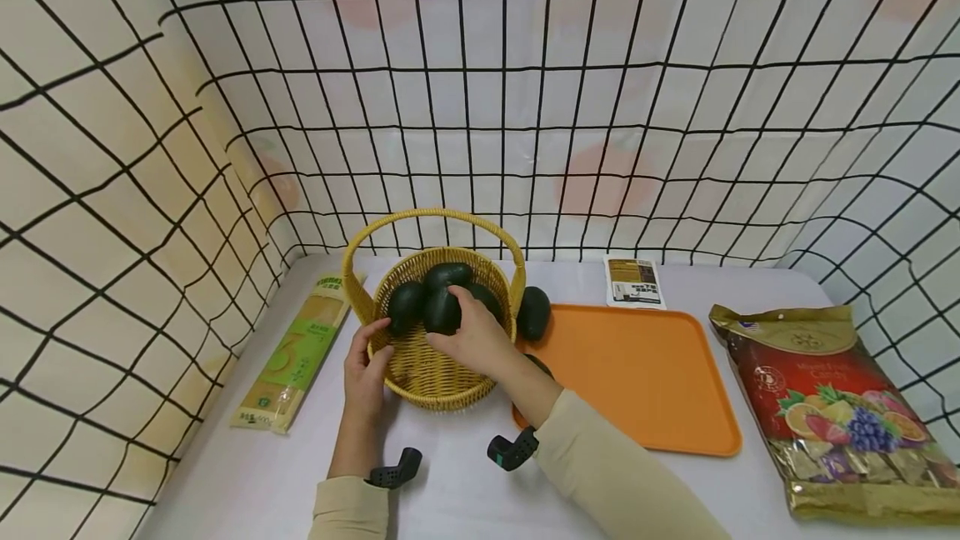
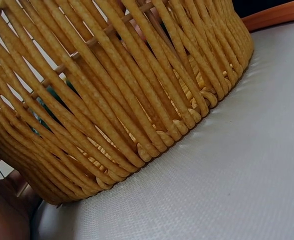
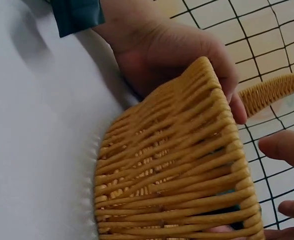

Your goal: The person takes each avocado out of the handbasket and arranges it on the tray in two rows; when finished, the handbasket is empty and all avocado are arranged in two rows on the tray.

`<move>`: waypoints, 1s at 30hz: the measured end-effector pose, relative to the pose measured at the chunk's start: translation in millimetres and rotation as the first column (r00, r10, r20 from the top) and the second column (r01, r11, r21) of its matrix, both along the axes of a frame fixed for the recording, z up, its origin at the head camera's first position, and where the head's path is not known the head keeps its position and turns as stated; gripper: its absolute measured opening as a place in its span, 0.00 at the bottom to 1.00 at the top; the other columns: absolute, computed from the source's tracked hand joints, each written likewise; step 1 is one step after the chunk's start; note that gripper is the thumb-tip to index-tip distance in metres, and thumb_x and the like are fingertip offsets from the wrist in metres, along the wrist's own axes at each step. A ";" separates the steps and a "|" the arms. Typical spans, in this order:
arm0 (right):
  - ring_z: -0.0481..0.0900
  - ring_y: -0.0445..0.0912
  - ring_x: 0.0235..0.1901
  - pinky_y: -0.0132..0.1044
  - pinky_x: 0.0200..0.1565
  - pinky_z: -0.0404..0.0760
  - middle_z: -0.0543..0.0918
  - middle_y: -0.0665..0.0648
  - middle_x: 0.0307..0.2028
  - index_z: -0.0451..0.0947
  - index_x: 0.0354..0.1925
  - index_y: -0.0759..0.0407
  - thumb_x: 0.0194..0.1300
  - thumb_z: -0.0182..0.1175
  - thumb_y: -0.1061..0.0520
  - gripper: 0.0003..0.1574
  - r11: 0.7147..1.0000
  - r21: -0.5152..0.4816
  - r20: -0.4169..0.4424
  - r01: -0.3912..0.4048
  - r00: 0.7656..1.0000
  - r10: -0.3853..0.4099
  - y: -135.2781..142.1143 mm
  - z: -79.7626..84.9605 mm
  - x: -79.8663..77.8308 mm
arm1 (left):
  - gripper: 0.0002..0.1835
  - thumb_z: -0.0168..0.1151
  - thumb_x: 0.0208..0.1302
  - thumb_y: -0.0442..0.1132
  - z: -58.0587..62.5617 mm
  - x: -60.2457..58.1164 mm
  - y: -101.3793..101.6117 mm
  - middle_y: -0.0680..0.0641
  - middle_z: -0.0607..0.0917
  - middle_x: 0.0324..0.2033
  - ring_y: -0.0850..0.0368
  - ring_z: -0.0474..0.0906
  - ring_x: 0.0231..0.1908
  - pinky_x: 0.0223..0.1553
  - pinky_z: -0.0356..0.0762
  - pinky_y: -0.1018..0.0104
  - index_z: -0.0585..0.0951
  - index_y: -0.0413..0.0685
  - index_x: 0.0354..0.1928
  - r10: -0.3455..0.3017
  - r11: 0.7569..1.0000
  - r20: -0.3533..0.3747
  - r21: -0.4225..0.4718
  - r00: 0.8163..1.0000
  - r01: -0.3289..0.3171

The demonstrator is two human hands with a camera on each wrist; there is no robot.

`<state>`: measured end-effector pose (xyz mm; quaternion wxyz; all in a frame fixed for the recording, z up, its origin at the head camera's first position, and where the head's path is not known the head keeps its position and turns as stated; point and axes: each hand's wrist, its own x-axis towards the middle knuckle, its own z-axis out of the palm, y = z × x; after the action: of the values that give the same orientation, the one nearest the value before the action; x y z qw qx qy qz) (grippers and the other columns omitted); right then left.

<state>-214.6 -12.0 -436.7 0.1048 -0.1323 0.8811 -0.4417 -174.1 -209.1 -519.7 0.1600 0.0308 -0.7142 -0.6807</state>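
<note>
While beneath right grip (image 1: 477,336), avocado (image 1: 441,314) inside basket (image 1: 420,369)

Both arms are reaching forward! The left forearm (image 1: 352,440) runs nearly straight ahead, its hand (image 1: 365,369) in a gripping curve, thumb and index finger apart (the other fingers are largely hidden). And the right forearm (image 1: 534,390) slants inward, the right hand (image 1: 476,336) further forward, thumb held away from loosely bent fingers.

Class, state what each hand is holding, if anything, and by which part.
The left hand holds the basket by the left side of its rim; the right hand grips an avocado by its right side.
</note>
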 end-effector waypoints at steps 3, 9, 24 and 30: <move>0.66 0.62 0.73 0.61 0.69 0.70 0.63 0.64 0.76 0.50 0.80 0.51 0.62 0.69 0.39 0.59 1.000 0.000 0.022 0.009 1.000 -0.009 -2.2 0.0 -2.2 | 0.23 0.49 0.68 0.27 0.9 -0.1 0.1 0.43 0.66 0.75 0.46 0.57 0.77 0.73 0.59 0.36 0.75 0.40 0.65 -0.002 1.000 0.001 -0.009 1.000 0.002; 0.60 0.64 0.76 0.64 0.70 0.66 0.56 0.65 0.79 0.48 0.81 0.53 0.63 0.70 0.43 0.60 0.993 -0.107 0.072 0.038 0.997 -0.030 -10.5 -6.2 -3.8 | 0.23 0.49 0.69 0.27 -0.5 0.2 -1.2 0.43 0.67 0.75 0.45 0.57 0.77 0.74 0.57 0.36 0.75 0.40 0.64 0.000 1.000 -0.009 -0.010 1.000 0.000; 0.67 0.62 0.71 0.60 0.69 0.68 0.64 0.68 0.72 0.55 0.78 0.55 0.63 0.70 0.48 0.53 0.982 -0.171 0.092 0.082 0.994 -0.067 -17.2 -16.4 -3.7 | 0.23 0.50 0.68 0.28 0.5 -1.0 0.6 0.42 0.66 0.76 0.44 0.57 0.77 0.72 0.60 0.35 0.75 0.41 0.64 -0.001 1.000 0.008 -0.007 1.000 0.001; 0.69 0.61 0.70 0.60 0.69 0.69 0.70 0.67 0.71 0.56 0.78 0.57 0.65 0.68 0.47 0.52 0.990 -0.130 0.116 0.047 0.993 -0.032 -19.6 -19.6 -3.4 | 0.23 0.50 0.68 0.28 0.5 -0.3 0.8 0.43 0.66 0.76 0.43 0.58 0.76 0.71 0.61 0.34 0.76 0.43 0.64 -0.001 1.000 0.006 -0.004 1.000 0.001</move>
<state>-218.0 -31.6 -456.3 0.1369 -0.0962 0.8449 -0.5080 -174.4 -208.3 -519.3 0.1578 0.0321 -0.7162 -0.6791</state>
